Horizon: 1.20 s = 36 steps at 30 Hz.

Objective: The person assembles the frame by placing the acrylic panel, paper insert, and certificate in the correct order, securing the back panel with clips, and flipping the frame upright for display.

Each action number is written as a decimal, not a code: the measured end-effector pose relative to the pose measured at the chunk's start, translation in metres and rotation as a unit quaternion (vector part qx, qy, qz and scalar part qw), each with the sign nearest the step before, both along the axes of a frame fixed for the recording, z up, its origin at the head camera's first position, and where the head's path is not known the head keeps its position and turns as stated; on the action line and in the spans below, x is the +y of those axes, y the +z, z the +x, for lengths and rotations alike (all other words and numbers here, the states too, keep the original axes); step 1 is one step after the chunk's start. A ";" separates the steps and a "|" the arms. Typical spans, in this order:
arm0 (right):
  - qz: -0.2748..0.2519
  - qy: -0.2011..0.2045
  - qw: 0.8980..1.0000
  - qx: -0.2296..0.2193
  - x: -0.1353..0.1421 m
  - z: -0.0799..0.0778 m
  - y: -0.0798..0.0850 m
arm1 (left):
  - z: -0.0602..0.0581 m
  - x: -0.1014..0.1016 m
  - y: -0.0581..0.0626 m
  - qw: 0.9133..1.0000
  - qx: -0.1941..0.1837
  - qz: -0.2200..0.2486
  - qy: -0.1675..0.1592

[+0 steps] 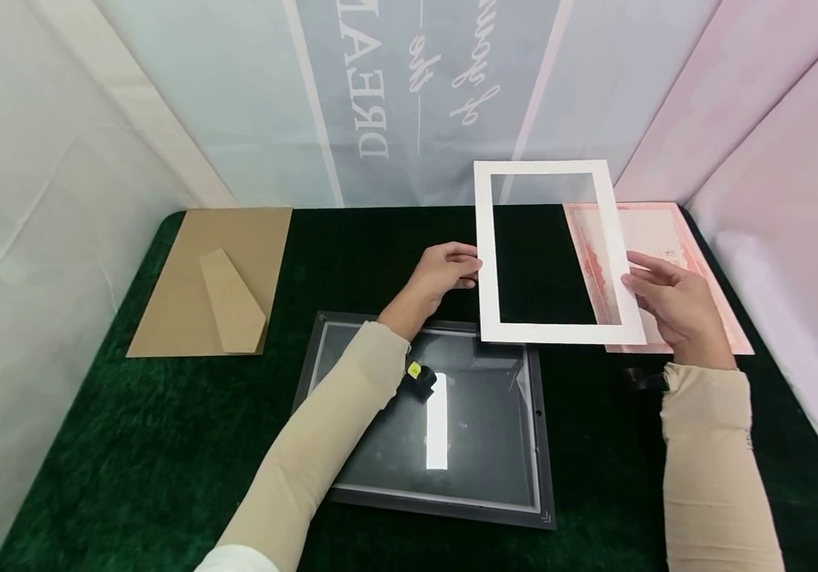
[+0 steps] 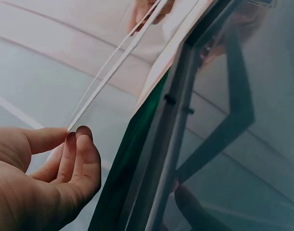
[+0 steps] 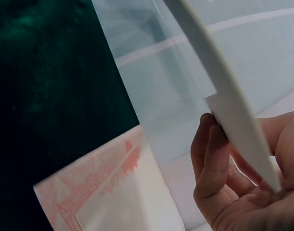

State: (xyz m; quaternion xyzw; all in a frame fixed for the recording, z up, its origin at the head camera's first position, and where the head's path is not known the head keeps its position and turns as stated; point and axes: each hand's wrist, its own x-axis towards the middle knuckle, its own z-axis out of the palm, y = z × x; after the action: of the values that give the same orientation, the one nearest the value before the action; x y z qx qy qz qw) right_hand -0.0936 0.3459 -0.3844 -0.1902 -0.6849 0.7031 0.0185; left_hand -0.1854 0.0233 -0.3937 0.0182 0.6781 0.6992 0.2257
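A white rectangular picture mat [image 1: 489, 262] with a cut-out window is held up above the far part of the table. My left hand [image 1: 445, 270] pinches its left edge between thumb and fingers. On the opposite edge, my right hand [image 1: 681, 302] grips the mat with the thumb on one face and fingers on the other. Seen almost edge-on, the mat [image 3: 233, 110] slants through the right wrist view. Below lies a dark picture frame [image 1: 543, 453] with a glossy glass pane [image 1: 480, 445], partly covered by my left forearm. The left wrist view shows the mat reflected in that pane.
At the far left lies a brown backing board [image 1: 159, 310] with an easel stand [image 1: 233, 306]. A pink-bordered paper sheet [image 1: 709, 294] lies at the right, partly behind the mat and right hand. Dark green cloth [image 1: 152, 453] covers the table; fabric walls [image 1: 252, 103] enclose it.
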 end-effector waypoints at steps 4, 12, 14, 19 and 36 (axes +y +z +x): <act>0.018 0.022 1.000 -0.002 -0.007 -0.001 0.000 | -0.005 -0.011 0.002 1.000 -0.006 0.015 0.002; 0.053 0.065 0.996 -0.013 -0.021 -0.004 -0.003 | -0.014 -0.033 0.003 0.999 -0.010 0.024 0.019; 0.078 0.078 0.994 -0.022 -0.025 -0.005 -0.004 | -0.016 -0.040 0.003 0.999 -0.008 0.023 0.029; 0.151 0.112 0.982 -0.037 -0.038 -0.010 -0.006 | -0.023 -0.059 0.006 0.999 0.003 0.007 0.053; 0.210 0.196 0.957 -0.032 -0.072 -0.020 -0.002 | -0.034 -0.125 0.010 0.995 0.023 -0.041 0.085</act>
State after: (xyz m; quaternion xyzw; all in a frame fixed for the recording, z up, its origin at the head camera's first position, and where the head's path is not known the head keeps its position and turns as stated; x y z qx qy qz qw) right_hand -0.1134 0.2737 -0.3862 -0.0665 -0.8415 0.5265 -0.1015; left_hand -0.2198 -0.1018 -0.3832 -0.0326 0.7105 0.6865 0.1508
